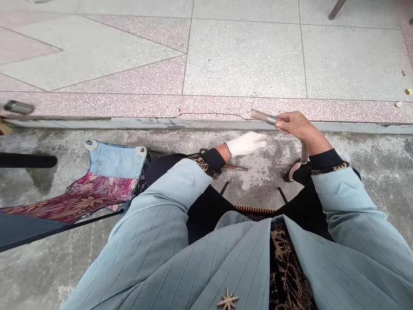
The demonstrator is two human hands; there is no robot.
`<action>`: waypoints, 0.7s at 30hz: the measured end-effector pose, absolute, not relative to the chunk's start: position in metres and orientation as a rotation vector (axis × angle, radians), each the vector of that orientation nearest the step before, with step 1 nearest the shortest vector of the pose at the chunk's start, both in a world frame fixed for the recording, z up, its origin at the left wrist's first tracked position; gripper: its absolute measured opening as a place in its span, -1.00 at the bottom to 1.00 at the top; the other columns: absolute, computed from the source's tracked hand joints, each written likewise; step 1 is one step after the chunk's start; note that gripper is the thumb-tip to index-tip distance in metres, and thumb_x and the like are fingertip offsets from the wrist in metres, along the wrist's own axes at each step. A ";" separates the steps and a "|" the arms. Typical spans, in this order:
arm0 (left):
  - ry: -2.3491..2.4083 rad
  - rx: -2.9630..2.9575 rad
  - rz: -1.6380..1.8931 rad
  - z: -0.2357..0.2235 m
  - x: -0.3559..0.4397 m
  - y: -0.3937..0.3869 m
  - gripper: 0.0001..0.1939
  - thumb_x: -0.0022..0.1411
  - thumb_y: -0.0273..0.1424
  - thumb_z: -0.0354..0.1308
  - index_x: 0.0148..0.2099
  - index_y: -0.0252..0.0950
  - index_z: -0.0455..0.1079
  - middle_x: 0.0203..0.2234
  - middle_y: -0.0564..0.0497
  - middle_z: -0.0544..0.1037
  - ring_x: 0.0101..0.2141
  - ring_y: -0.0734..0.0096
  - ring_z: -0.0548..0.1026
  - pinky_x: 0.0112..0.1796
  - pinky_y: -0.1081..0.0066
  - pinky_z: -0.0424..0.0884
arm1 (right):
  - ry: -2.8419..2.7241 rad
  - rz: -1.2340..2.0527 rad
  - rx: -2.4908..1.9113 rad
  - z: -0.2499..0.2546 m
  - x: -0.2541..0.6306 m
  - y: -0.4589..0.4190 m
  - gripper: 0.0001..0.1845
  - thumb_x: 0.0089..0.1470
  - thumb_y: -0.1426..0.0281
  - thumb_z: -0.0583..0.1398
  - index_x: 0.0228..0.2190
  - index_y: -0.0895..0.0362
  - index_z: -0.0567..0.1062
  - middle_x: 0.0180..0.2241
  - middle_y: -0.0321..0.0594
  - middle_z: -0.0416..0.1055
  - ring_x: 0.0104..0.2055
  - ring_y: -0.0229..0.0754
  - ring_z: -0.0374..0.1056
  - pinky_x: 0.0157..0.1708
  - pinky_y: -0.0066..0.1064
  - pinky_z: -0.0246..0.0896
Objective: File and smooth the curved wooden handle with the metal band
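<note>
My right hand, bare, is closed around a short length of brownish translucent hose with metal wire wound round it beside my fingers. A similar hose piece shows below my wrist; whether it is the same hose I cannot tell. To the left, apart from the hose, my left hand wears a white knitted glove. Its fingers stretch out to the right, and nothing shows in them. Under that wrist a thin reddish stick with wire-like winding lies over the concrete.
A raised tiled step with a cracked edge runs across in front of me. To my left stands a folding chair with denim and floral fabric. A dark metal cylinder lies on the step's left end. A black bar juts in at left.
</note>
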State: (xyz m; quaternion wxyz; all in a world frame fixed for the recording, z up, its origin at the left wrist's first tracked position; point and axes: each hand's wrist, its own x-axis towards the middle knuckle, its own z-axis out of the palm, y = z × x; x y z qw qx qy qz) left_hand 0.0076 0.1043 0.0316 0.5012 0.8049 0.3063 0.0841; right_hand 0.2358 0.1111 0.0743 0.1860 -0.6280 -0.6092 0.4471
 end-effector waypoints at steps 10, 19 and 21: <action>0.739 2.212 0.054 0.030 0.003 0.107 -0.67 0.42 -0.21 -0.02 -0.27 -0.27 0.46 -0.46 0.03 0.48 -0.45 0.41 0.35 -0.37 0.41 0.15 | -2.603 0.876 -2.161 0.072 0.226 0.112 -0.70 0.21 0.30 0.21 -0.15 0.19 0.65 -0.17 0.06 0.58 -0.18 0.02 0.43 -0.26 -0.26 0.16; 0.800 2.327 0.000 0.048 -0.010 0.122 -0.76 0.36 -0.27 0.06 -0.24 -0.26 0.49 -0.48 0.03 0.50 -0.42 0.37 0.42 -0.36 0.42 0.15 | -2.479 2.090 -1.178 0.088 0.237 0.105 -0.65 0.09 0.15 0.33 -0.22 0.15 0.68 -0.40 -0.23 0.56 -0.39 -0.22 0.38 -0.32 -0.38 0.22; 0.756 2.165 0.092 0.048 -0.012 0.124 -0.74 0.35 -0.25 0.06 -0.23 -0.30 0.48 -0.45 0.03 0.51 -0.42 0.41 0.40 -0.35 0.44 0.20 | -2.185 2.092 -1.107 0.097 0.249 0.105 -0.49 0.00 0.07 0.38 -0.12 0.17 0.67 -0.37 -0.22 0.58 -0.37 -0.22 0.40 -0.32 -0.38 0.27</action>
